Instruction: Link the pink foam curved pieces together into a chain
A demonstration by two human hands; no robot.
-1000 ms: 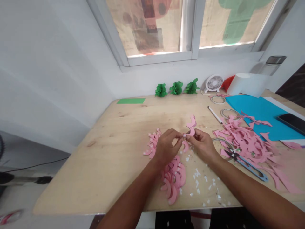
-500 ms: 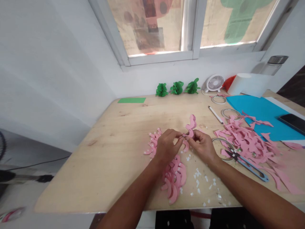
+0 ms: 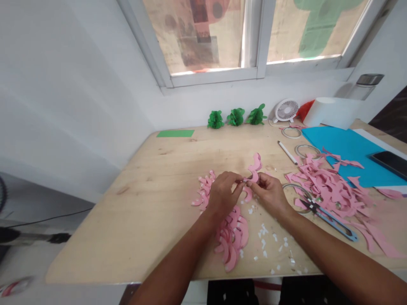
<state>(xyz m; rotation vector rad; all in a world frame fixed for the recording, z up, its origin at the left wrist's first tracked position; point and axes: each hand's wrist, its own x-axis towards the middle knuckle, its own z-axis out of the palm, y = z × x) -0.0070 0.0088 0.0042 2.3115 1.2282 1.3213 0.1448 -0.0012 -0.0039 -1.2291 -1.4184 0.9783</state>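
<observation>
My left hand (image 3: pixel 223 195) and my right hand (image 3: pixel 269 193) meet over the middle of the wooden table (image 3: pixel 152 212). Both pinch a chain of curved pink paper pieces (image 3: pixel 254 167) that rises between the fingertips. A pile of pink crescent cut-outs (image 3: pixel 233 237) lies under my left wrist. Another small cluster of pink pieces (image 3: pixel 203 190) sits left of my left hand. Small white paper bits (image 3: pixel 267 241) are scattered below my right hand.
Pink paper scraps (image 3: pixel 330 190) and scissors (image 3: pixel 330 220) lie to the right, beside blue sheets (image 3: pixel 349 152) and a phone (image 3: pixel 389 163). A pen (image 3: pixel 287 152), tape rings (image 3: pixel 305 150), a small white fan (image 3: pixel 286 111), three green paper ornaments (image 3: pixel 235 117) and a green sheet (image 3: pixel 174 133) sit farther back.
The hands have stayed together at the same spot. The pink chain has shifted slightly between the fingertips as the fingers work on it.
</observation>
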